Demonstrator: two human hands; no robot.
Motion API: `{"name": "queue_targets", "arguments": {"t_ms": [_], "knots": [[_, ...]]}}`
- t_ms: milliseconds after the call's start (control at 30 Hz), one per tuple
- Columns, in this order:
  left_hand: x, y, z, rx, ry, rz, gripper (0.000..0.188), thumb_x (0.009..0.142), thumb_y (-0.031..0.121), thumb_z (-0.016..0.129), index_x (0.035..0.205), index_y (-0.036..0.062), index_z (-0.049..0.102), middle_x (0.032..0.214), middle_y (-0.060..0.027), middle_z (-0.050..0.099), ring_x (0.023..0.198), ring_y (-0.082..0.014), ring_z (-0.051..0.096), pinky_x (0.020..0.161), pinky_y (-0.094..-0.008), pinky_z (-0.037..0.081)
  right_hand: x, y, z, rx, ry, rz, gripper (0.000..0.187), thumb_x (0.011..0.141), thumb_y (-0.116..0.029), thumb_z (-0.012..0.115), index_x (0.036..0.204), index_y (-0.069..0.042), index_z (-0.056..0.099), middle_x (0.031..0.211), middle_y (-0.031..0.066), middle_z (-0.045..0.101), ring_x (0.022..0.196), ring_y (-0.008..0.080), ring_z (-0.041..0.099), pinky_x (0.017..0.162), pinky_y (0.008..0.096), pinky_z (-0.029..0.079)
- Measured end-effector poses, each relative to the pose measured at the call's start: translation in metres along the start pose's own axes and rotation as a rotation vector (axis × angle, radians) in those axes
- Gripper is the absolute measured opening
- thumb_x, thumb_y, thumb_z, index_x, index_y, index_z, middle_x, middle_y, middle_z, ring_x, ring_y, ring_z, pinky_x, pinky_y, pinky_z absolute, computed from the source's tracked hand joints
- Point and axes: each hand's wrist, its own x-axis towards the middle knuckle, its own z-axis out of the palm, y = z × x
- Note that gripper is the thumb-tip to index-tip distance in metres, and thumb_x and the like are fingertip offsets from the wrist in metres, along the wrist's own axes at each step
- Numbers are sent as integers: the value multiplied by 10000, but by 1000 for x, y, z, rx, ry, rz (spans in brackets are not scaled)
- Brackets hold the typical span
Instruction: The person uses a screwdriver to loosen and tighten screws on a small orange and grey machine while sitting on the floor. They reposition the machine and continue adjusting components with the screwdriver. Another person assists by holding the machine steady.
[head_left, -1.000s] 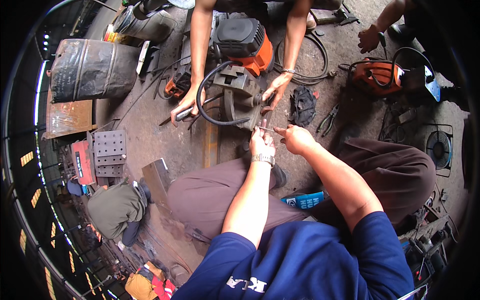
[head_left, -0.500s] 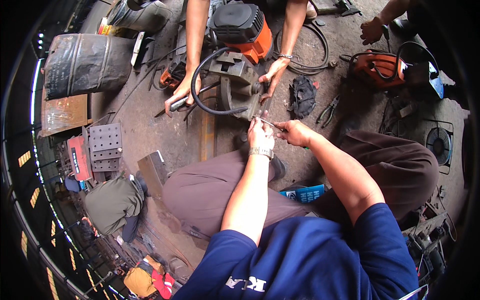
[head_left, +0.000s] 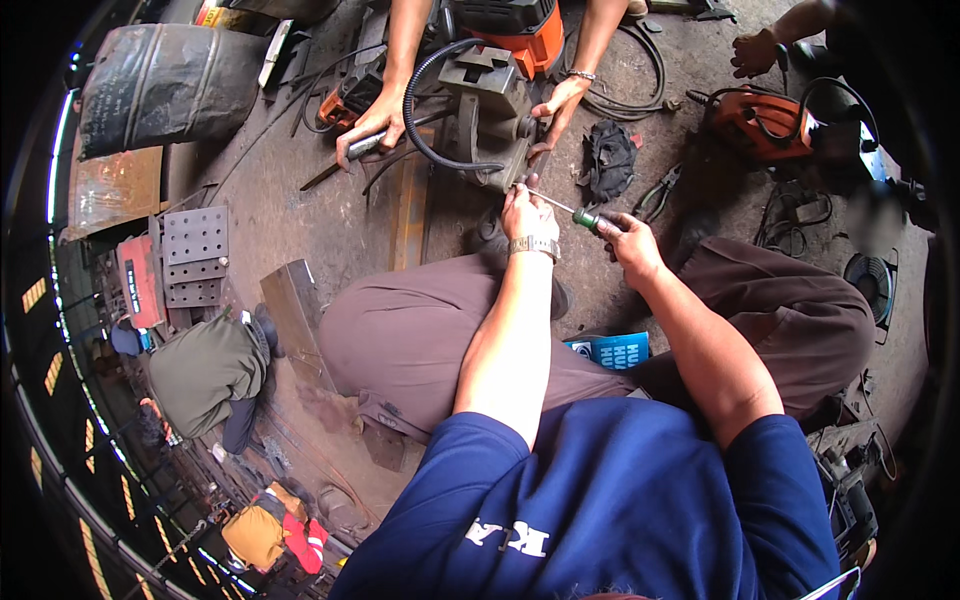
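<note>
My right hand (head_left: 628,240) grips the green handle of a screwdriver (head_left: 575,212). Its shaft points left toward my left hand (head_left: 526,212), which pinches the shaft near its tip, close to a grey metal machine part (head_left: 490,110) on the floor. I wear a watch on the left wrist. A second person across from me rests one hand (head_left: 558,100) on that machine part and holds a tool with the other hand (head_left: 368,125). An orange and black engine unit (head_left: 510,22) sits on top of the machine.
A black cloth (head_left: 610,158) and pliers (head_left: 655,195) lie right of the machine. An orange power tool (head_left: 765,122) sits at the right by a third person's hand (head_left: 752,52). A steel beam (head_left: 408,210), perforated plates (head_left: 195,255), a dark drum (head_left: 165,85) and a blue box (head_left: 612,350) are around.
The view has shifted so the machine and both my hands sit higher in the picture. My hands stay on the screwdriver at the machine; the other person's hands keep their places.
</note>
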Motion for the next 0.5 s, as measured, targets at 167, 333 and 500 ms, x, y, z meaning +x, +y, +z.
{"name": "queue_targets", "arguments": {"t_ms": [167,333,500], "knots": [[-5,0,-2,54,0,32,169,1021,184,451,1024,64,570,703,-21,519,348,-94,320,326,-249,288,-7,-12,-12,-46,-52,126,188,927,-266,646,996,-91,633,768,-10,604,555,83,482,459,238,339],[0,0,-4,-10,41,74,242,1010,240,499,1021,49,647,478,20,390,328,-99,312,313,-255,272,-3,-3,-7,156,-75,-100,171,944,-178,608,1089,-89,596,842,12,628,577,117,522,481,259,374],[-12,7,2,76,-25,-28,189,1037,240,425,986,81,513,1073,-61,680,387,-79,308,364,-231,269,2,2,-6,181,-23,-42,184,953,-165,593,1103,-63,626,853,20,635,590,124,548,475,266,391]]}}
